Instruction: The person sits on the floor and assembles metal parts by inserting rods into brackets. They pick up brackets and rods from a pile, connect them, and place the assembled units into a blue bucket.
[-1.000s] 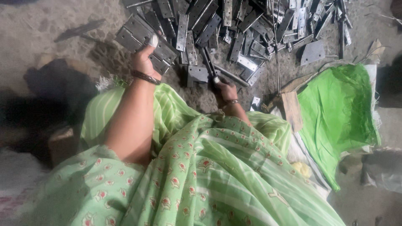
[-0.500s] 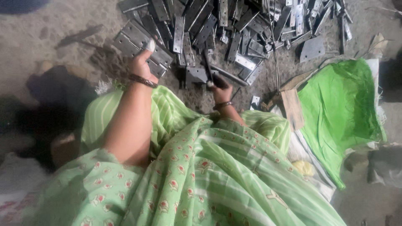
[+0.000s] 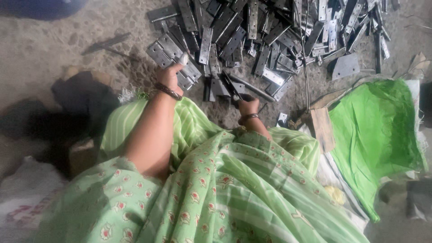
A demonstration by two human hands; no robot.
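Head view: I see the left hand (image 3: pixel 173 74) resting on a flat hinge (image 3: pixel 167 50) at the near edge of the hinge pile (image 3: pixel 270 36), thumb raised, remaining fingers pressed down on the metal; whether they grip it I cannot tell. The right hand (image 3: pixel 246 106) is clenched around a dark tool handle (image 3: pixel 234 87) that points into the pile. I judge the step in hand to be picking and working single hinges from the heap. The next move calls for a firm hold on one hinge and a steady tool. A green cloth (image 3: pixel 373 135) lies to the right on the concrete floor (image 3: pixel 54 40).
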